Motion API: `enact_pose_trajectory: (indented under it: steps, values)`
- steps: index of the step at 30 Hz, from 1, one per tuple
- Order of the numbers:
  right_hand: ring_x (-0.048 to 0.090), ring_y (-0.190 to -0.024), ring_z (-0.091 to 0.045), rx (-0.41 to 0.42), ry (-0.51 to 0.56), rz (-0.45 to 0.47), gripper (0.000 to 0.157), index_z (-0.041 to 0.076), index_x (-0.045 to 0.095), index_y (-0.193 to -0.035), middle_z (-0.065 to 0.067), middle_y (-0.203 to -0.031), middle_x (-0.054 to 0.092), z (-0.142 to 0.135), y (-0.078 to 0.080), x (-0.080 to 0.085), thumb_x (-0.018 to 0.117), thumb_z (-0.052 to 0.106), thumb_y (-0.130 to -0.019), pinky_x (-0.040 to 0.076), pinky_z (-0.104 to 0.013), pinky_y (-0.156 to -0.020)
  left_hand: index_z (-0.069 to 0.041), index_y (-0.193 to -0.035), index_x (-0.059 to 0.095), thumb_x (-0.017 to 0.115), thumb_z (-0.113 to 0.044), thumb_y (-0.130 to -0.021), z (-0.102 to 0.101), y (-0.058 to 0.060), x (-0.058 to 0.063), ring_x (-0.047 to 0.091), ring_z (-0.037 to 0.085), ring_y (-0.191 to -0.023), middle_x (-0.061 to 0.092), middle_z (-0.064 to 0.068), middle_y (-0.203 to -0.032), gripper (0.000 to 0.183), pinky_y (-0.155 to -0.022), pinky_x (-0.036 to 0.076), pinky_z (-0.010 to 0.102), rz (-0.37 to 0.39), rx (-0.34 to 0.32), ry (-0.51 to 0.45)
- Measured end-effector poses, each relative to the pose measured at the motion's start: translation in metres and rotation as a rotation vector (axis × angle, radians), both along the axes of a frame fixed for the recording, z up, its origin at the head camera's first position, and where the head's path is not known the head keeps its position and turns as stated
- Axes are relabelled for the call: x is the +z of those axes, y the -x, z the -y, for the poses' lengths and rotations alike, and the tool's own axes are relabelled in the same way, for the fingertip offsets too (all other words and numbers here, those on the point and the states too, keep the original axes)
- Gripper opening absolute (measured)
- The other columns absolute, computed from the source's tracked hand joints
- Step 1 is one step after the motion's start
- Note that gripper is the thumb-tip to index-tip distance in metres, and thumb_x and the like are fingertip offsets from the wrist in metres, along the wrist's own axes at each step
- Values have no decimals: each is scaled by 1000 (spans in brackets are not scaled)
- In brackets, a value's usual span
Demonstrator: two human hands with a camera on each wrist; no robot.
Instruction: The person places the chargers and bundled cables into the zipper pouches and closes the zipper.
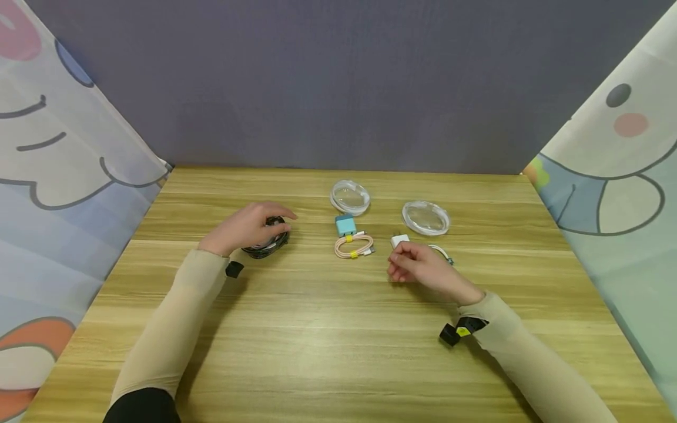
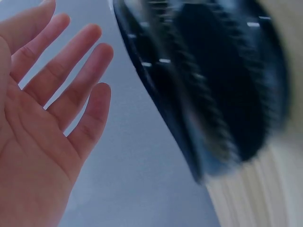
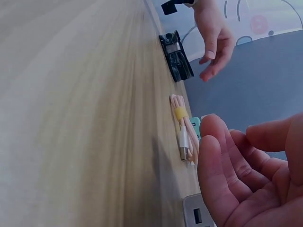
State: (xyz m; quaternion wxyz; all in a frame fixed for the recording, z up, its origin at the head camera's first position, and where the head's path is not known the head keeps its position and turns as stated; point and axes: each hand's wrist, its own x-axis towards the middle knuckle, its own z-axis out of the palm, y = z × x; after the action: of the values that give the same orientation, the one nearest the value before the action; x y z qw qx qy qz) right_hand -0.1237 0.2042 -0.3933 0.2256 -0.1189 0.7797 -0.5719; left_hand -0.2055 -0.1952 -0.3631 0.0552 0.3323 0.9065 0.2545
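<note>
In the head view my left hand [image 1: 248,227] hovers over a black coiled cable [image 1: 262,251] in shiny plastic, on the left of the table. The left wrist view shows its fingers spread and apart from the blurred black coil [image 2: 218,85]. My right hand [image 1: 425,268] hangs loosely curled with nothing in it, just in front of a white charger plug [image 1: 399,239]. A short white cable [image 1: 440,251] lies behind that hand, partly hidden. From the right wrist, the pink cable [image 3: 180,112] with a yellow tie appears beyond the fingertips.
Between the hands, a light-blue charger plug [image 1: 346,225] lies behind the pink cable. Farther back are two white coiled cables in clear plastic, one left [image 1: 337,207] and one right [image 1: 423,230]. A grey panel [image 1: 344,88] borders the wooden table [image 1: 317,341] at the back.
</note>
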Motion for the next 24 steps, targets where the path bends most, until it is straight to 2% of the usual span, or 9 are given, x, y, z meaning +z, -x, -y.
enact_pose_trajectory:
  steps: [2, 7, 13, 24]
  values:
    - [69, -85, -28, -6, -5, -14, 24, -8, 59, -104, -18, -95, 68, 2, 3, 2, 51, 15, -105, 59, -36, -75, -15, -127, 70, 64, -27, -99, -5, 4, 3, 61, 21, -113, 64, 0, -128, 30, -97, 47, 48, 28, 21, -8]
    - [69, -85, -27, -11, -27, -75, 22, -5, 59, -103, -17, -94, 68, 7, 9, 7, 51, 15, -106, 59, -37, -75, -13, -127, 69, 63, -25, -100, -19, 20, 9, 58, 23, -119, 64, 3, -129, 30, -97, 46, 47, 40, 19, -15]
    - [68, -86, -25, -20, -15, -110, 20, -4, 60, -103, -16, -96, 68, 17, 17, 10, 50, 13, -105, 58, -39, -77, -21, -130, 67, 60, -34, -101, -39, 38, 14, 56, 17, -117, 64, -3, -128, 32, -95, 46, 45, 111, 41, -42]
    - [67, -90, -26, -38, -16, -239, 18, -4, 63, -105, -15, -98, 69, 44, 37, 15, 51, 10, -105, 54, -50, -80, -12, -135, 63, 59, -30, -102, -65, 74, 4, 54, 20, -119, 63, 2, -126, 38, -99, 44, 44, 169, 45, -157]
